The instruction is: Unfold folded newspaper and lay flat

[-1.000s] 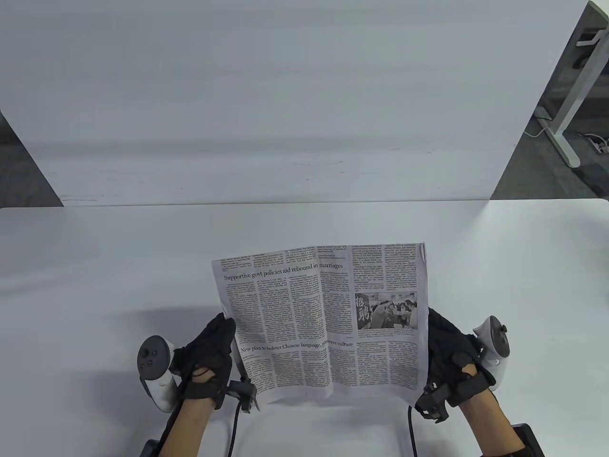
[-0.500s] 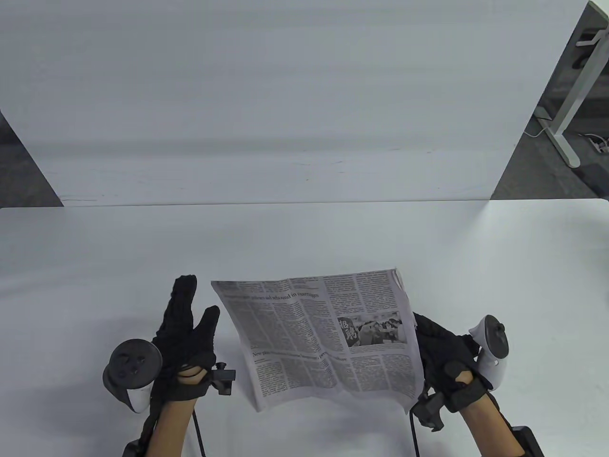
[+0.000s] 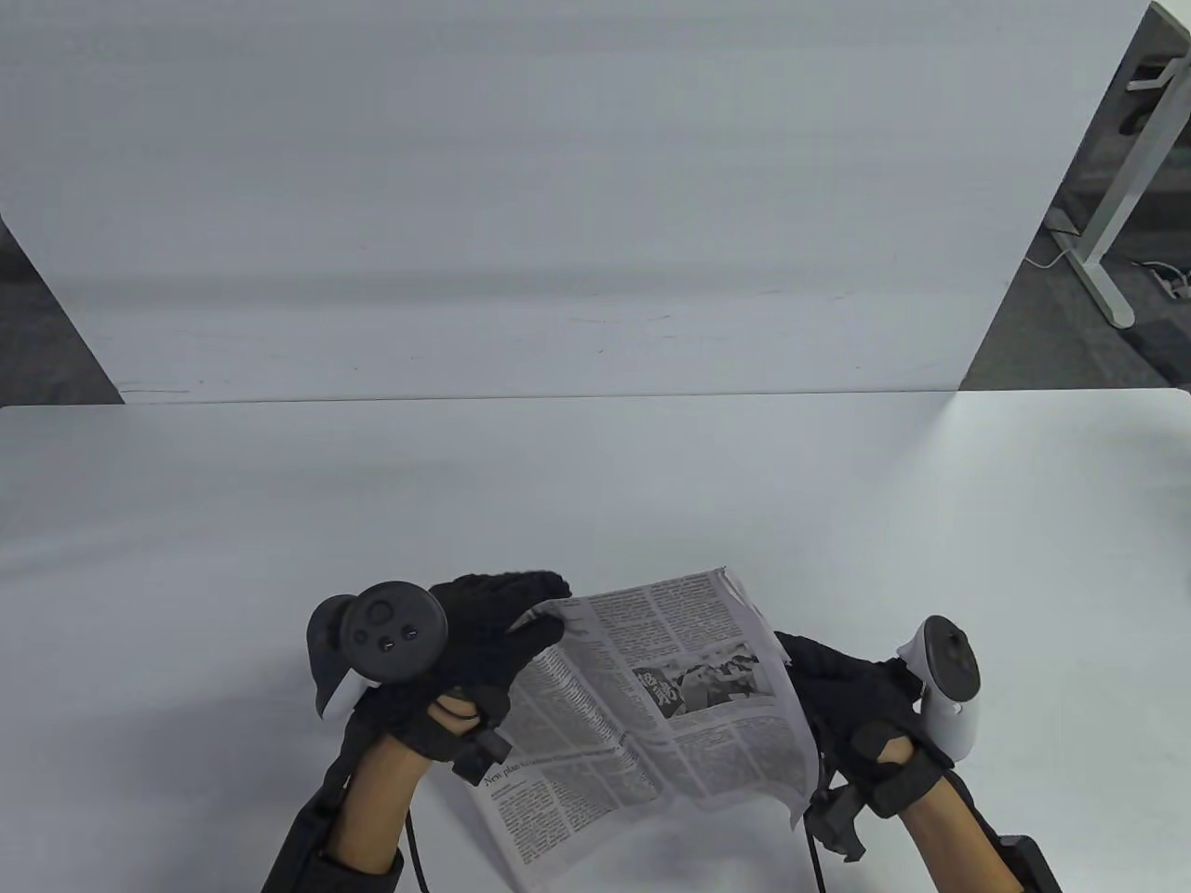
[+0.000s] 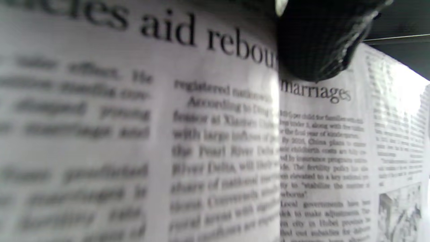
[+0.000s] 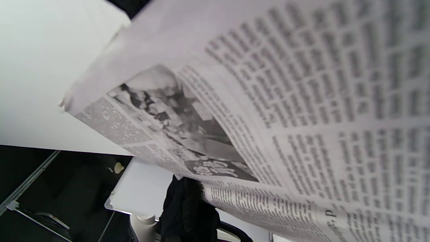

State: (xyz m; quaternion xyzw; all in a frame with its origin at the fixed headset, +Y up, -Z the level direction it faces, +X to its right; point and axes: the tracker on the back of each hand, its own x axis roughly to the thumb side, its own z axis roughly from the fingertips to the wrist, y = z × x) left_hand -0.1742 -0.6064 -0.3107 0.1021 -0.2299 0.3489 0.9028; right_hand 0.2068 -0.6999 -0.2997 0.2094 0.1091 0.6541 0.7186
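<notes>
**Two hands hold a newspaper over the table**

The newspaper point(image 3: 651, 698) is up in the air, above the near edge of the white table point(image 3: 595, 484), close to the middle of that edge. It is not flat. It bends and tips, with its far right corner raised and its near left corner hanging low toward the table's near edge. A fold line runs down the page. A small picture with people sits on the right half of the page.

The left hand point(image 3: 484, 642) is at the paper's far left corner. Its fingers curl over the top of the page and hold it there. In the left wrist view, one dark gloved fingertip point(image 4: 315, 43) presses on the page right by the big word "marriages". The round dark tracker point(image 3: 391, 633) sits on the back of this hand.

The right hand point(image 3: 847, 698) is at the paper's right edge. The page hides most of its fingers, so it seems to be gripping that edge, but how far the fingers close I cannot tell. A white and dark tracker point(image 3: 949, 688) is strapped to it too.

In the right wrist view the newspaper point(image 5: 268, 117) fills most of the frame, blurry and close, with the white table behind it.

A tall white board point(image 3: 558, 186) stands along the table's far edge.
</notes>
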